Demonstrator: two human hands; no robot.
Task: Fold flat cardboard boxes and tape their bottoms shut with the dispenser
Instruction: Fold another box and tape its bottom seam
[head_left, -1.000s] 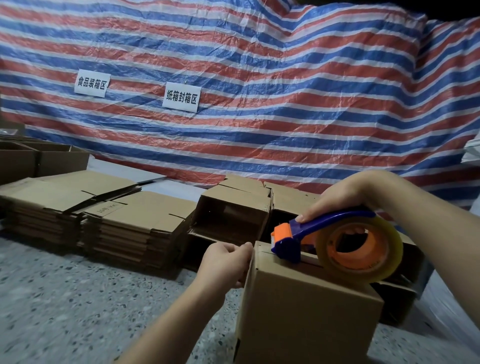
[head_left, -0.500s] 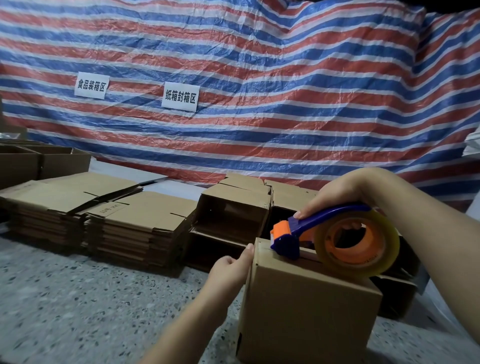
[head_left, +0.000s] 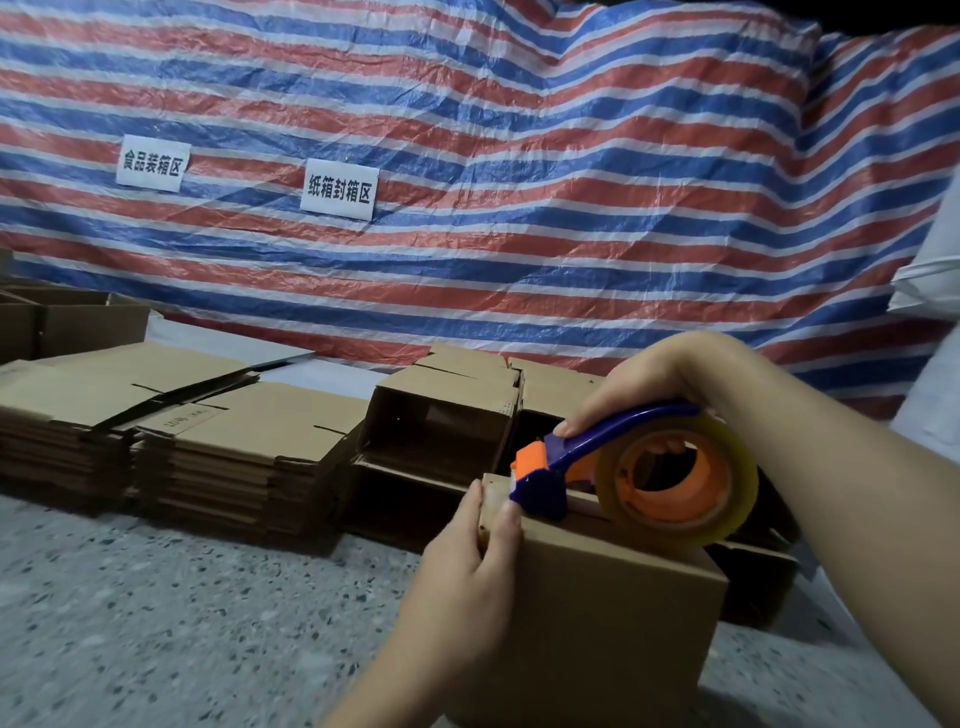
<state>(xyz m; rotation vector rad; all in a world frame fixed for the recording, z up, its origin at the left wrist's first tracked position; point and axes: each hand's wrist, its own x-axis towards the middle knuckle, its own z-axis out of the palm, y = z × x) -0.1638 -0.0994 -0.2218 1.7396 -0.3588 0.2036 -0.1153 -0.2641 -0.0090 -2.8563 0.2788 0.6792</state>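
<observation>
Nearest, the box (head_left: 613, 613) stands on the speckled floor (head_left: 156, 623), its left top corner gripped by the left hand (head_left: 467, 566), thumb on the near face and fingers on the side. On its top seam sits the dispenser (head_left: 623, 467), blue head at the left edge, held by the right hand (head_left: 639, 384) curled round the handle, forefinger laid along it. Behind lie open boxes (head_left: 441, 415), flat stacks (head_left: 208, 431), and the striped tarp (head_left: 519, 182) with two signs (head_left: 338, 195).
</observation>
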